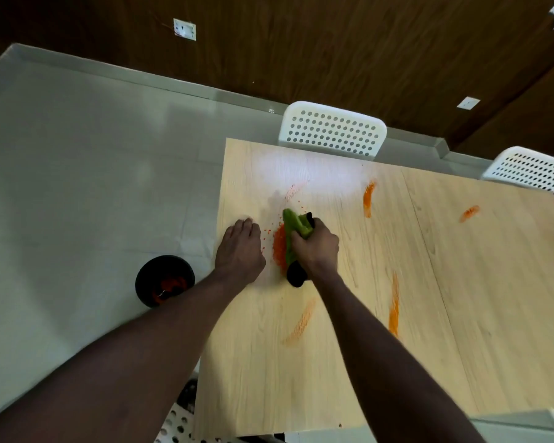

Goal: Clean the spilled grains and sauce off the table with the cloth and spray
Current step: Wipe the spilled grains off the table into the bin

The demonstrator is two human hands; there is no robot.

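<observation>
My right hand [315, 247] grips a green and black cloth [293, 231], pressed on the light wooden table [333, 362] against a pile of orange grains [279, 247]. My left hand [240, 247] rests cupped at the table's left edge, just left of the pile, its fingers curled and holding nothing I can see. Loose grains [296, 204] are scattered beyond the cloth. Orange sauce smears [394, 305] streak the table, with others at the far middle [369, 198], far right [469, 213] and near middle [301, 321]. No spray bottle is in view.
A black bin [164, 279] with orange contents stands on the floor left of the table. Two white perforated chairs [333, 131] [530, 169] sit at the far side; part of another [179, 423] shows at the near left corner.
</observation>
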